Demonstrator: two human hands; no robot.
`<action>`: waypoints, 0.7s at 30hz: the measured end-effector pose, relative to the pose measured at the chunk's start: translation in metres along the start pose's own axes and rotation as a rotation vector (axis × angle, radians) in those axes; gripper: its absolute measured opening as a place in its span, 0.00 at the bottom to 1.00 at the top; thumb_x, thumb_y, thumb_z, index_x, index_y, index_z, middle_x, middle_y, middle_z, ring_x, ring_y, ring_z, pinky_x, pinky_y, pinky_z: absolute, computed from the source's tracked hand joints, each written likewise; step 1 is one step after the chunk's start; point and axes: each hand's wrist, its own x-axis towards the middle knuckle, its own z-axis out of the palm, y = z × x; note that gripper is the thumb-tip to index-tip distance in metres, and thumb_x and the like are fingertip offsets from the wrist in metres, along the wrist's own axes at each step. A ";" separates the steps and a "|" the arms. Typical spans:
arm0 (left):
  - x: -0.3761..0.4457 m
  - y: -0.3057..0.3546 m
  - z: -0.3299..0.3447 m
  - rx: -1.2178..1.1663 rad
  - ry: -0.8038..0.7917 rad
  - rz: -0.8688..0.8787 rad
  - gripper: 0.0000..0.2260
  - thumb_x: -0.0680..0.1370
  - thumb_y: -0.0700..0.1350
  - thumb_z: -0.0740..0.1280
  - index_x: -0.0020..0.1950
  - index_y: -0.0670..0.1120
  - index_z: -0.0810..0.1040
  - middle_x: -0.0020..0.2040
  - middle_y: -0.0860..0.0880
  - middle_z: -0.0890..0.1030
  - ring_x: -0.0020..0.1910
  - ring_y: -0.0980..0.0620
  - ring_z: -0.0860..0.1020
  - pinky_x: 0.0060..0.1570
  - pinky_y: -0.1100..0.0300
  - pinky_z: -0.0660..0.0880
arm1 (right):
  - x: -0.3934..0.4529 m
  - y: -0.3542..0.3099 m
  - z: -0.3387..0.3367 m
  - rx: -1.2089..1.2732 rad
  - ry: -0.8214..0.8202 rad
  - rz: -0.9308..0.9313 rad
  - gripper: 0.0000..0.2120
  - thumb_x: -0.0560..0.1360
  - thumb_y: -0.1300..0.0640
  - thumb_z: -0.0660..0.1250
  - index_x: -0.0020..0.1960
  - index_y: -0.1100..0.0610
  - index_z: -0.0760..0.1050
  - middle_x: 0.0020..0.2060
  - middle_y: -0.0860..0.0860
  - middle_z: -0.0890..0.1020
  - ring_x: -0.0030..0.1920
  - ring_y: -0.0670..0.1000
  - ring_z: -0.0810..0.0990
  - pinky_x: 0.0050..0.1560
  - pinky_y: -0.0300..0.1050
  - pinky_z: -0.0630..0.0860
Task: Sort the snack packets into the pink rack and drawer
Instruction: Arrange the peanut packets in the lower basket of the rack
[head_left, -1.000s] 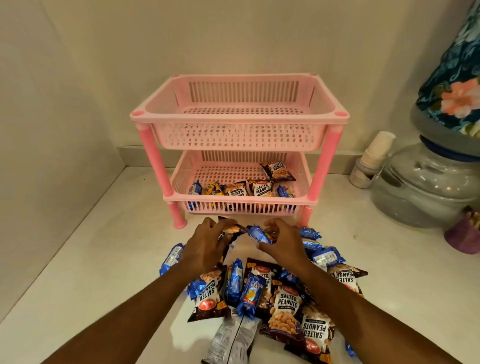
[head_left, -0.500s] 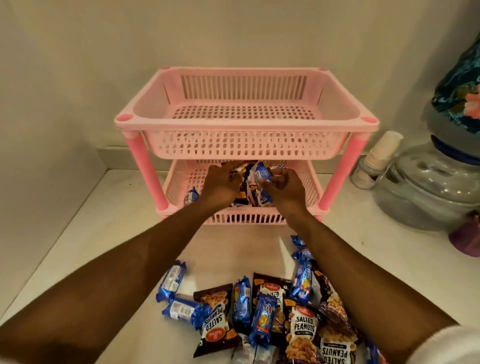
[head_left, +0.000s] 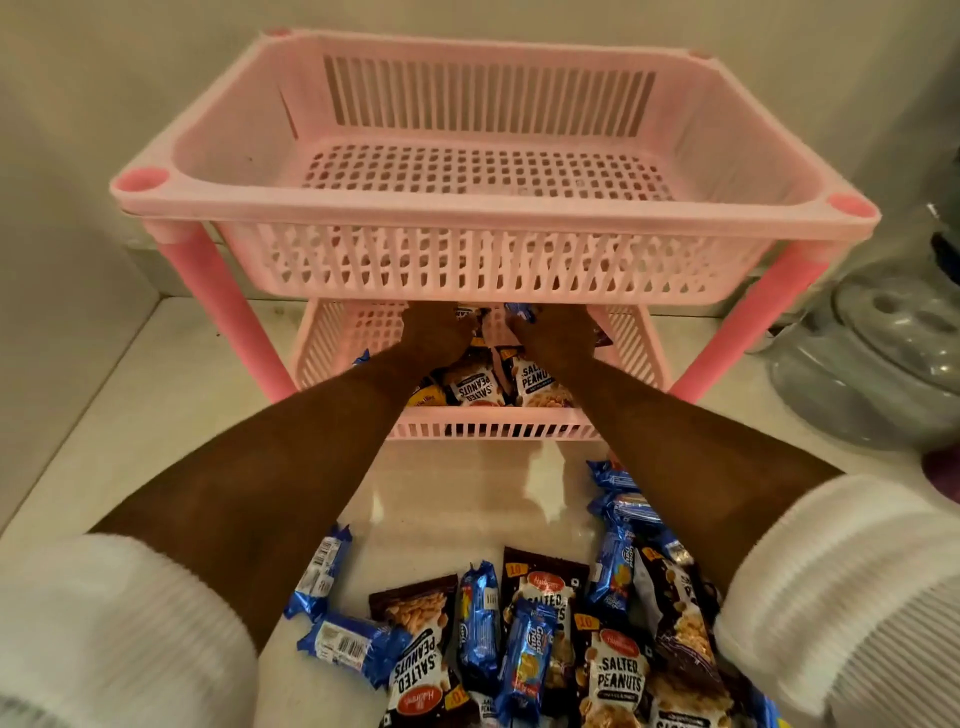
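Two hands inside one pink rack

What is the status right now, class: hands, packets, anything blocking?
Left hand and right hand inside lower basket, fingers hidden under top basket. Packet pile waits on counter. Top basket empty.

The pink rack is matt perforated plastic. The snack packets are glossy crinkled foil on a smooth, shiny counter.

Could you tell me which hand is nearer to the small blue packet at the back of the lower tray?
Right. The right hand touches the blue packet at its fingers; the left hand sits apart, further left.
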 end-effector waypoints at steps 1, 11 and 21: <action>0.000 -0.001 0.000 -0.022 -0.002 -0.005 0.27 0.80 0.54 0.63 0.77 0.47 0.62 0.78 0.43 0.62 0.77 0.42 0.59 0.75 0.48 0.58 | 0.001 -0.001 0.002 -0.010 -0.006 -0.026 0.30 0.76 0.44 0.70 0.74 0.55 0.70 0.73 0.55 0.72 0.75 0.60 0.67 0.75 0.54 0.64; -0.019 -0.012 -0.025 0.267 -0.113 0.409 0.29 0.75 0.57 0.70 0.72 0.46 0.71 0.73 0.43 0.70 0.71 0.41 0.68 0.71 0.49 0.66 | -0.006 -0.006 -0.005 -0.191 -0.176 -0.136 0.14 0.74 0.62 0.69 0.59 0.58 0.80 0.56 0.57 0.82 0.57 0.59 0.80 0.49 0.44 0.75; -0.005 0.000 -0.008 0.523 -0.388 0.265 0.33 0.82 0.45 0.61 0.80 0.43 0.45 0.81 0.42 0.44 0.80 0.41 0.44 0.77 0.46 0.53 | -0.016 -0.014 -0.004 -0.307 -0.324 -0.182 0.22 0.77 0.58 0.65 0.70 0.60 0.73 0.74 0.55 0.69 0.70 0.60 0.70 0.67 0.55 0.73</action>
